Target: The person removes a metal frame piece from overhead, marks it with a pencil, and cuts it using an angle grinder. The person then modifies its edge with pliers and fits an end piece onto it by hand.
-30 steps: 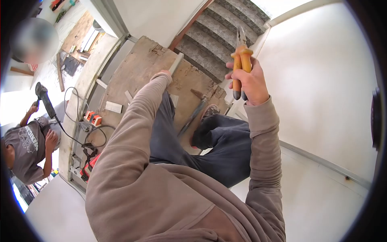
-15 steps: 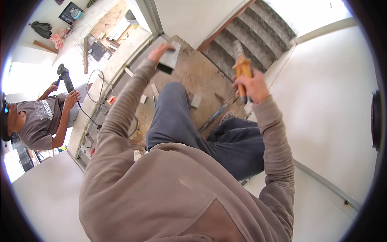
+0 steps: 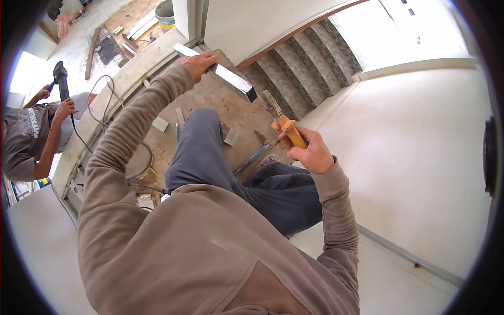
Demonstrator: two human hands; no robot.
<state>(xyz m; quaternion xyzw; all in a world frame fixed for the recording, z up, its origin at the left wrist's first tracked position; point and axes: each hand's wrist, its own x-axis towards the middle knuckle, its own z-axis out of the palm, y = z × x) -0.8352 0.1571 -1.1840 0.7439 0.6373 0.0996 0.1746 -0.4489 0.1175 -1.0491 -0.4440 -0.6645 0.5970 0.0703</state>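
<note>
My left hand (image 3: pixel 197 66) grips a square metal tube (image 3: pixel 232 82) near its middle. The tube slants down to the right, and its dark hollow end faces my right side. In my right hand (image 3: pixel 315 153) is a pair of pliers (image 3: pixel 290 130) with orange handles, fingers wrapped round them. The jaws point up and left, close to the tube's hollow end, with a gap apparently between them. Whether the jaws are open is hard to make out.
At the left, a co-worker holds a dark angle grinder (image 3: pixel 62 84) with a trailing cord. Grey stone stairs (image 3: pixel 302 65) rise beyond my hands. Small offcuts (image 3: pixel 231 137) and a bluish bar (image 3: pixel 257 155) lie on the dusty floor. A bucket (image 3: pixel 165 14) stands beyond the doorway.
My left hand has turned the tube so its hollow end points right. My right hand has lowered, tilting the pliers' jaws leftward toward it. The whole view has shifted.
</note>
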